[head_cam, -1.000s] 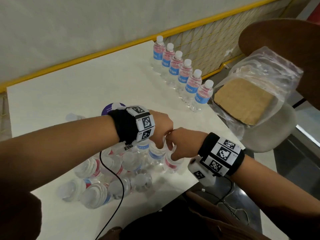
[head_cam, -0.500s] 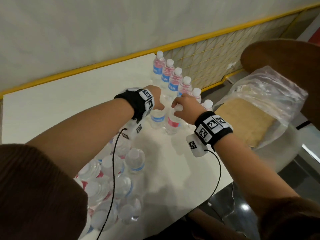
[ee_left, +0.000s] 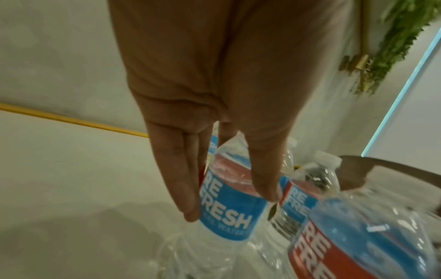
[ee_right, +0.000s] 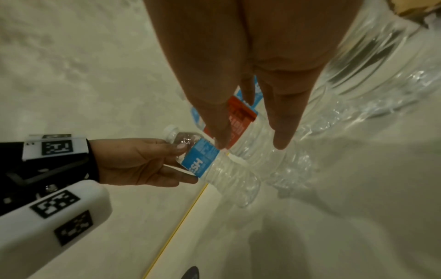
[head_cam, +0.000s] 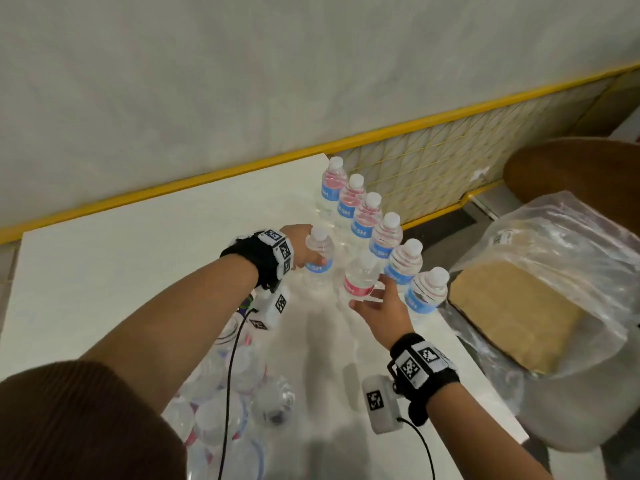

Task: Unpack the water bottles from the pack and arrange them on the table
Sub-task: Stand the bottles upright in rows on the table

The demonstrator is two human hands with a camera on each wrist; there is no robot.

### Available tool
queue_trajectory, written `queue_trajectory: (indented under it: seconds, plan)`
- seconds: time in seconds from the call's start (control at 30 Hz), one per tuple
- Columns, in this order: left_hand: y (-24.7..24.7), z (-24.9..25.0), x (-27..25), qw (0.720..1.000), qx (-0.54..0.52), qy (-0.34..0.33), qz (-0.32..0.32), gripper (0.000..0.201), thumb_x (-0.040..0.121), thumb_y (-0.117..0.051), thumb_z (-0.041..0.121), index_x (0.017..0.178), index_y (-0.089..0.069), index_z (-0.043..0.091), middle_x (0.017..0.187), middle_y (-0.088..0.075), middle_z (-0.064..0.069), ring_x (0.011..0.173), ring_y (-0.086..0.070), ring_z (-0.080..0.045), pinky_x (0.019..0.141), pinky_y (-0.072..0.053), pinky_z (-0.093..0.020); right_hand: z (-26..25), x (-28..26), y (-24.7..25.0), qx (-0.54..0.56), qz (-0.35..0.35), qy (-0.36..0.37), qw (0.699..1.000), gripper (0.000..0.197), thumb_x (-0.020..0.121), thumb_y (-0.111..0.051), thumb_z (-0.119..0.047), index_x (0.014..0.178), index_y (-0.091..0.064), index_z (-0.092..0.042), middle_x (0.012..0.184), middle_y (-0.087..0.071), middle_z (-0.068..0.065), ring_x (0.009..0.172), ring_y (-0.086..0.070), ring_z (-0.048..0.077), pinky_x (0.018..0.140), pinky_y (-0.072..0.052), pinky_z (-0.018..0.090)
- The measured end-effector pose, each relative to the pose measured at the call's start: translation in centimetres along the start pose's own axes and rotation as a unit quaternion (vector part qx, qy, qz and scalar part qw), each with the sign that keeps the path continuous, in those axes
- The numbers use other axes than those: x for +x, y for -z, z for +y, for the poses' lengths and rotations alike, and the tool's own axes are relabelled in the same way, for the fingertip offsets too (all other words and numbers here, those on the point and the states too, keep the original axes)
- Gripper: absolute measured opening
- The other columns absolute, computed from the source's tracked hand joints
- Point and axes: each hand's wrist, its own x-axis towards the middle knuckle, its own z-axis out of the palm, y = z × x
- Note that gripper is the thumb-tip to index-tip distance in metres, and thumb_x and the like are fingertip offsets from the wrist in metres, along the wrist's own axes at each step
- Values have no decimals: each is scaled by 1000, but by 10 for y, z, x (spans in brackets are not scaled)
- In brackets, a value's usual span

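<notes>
My left hand (head_cam: 316,262) pinches a blue-labelled water bottle (head_cam: 319,271) between thumb and fingers, upright on the white table (head_cam: 138,258) just left of the row. The left wrist view shows the thumb and fingers on either side of its label (ee_left: 233,213). A red-labelled bottle (head_cam: 360,277) stands beside it. My right hand (head_cam: 369,292) is just in front of that bottle with its fingers spread and straight, holding nothing. Several bottles (head_cam: 384,233) stand in a diagonal row along the table's right edge. The torn pack of remaining bottles (head_cam: 221,410) lies near me at the lower left.
A clear plastic bag with a cardboard sheet (head_cam: 519,306) lies on a chair off the table's right edge. A yellow rail (head_cam: 381,133) and wire mesh run behind the row. My wrist cable (head_cam: 230,375) hangs over the pack.
Both hands carried a bottle each from the pack up to the row. The right hand has let go of its bottle and spread its fingers; the left still holds its own.
</notes>
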Motion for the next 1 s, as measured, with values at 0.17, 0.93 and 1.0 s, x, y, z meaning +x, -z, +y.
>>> queue_trajectory:
  seconds: [0.17, 0.93, 1.0]
  plan:
    - [25, -3, 25, 998, 41, 0, 42, 42, 83, -70, 26, 118, -55, 8, 98, -61, -11, 93, -61, -28, 76, -45, -31, -6, 14, -4, 34, -2, -11, 999, 69, 80, -74, -27, 136, -35, -21, 127, -55, 5, 97, -63, 15, 86, -53, 33]
    - [55, -31, 83, 971, -122, -27, 206, 62, 88, -61, 14, 143, -35, 27, 122, -59, -17, 106, -60, -38, 92, -52, -44, -41, 84, -46, 98, -5, -46, 994, 69, 80, -73, -24, 138, -36, -24, 127, -50, 2, 109, -56, 20, 97, -50, 43]
    - [56, -30, 84, 970, -121, -32, 210, 56, 86, -64, 17, 136, -42, 23, 114, -62, -17, 99, -63, -38, 87, -54, -42, -37, 82, -46, 90, -15, -44, 995, 73, 79, -73, -25, 140, -33, -28, 132, -49, 4, 117, -53, 21, 99, -48, 45]
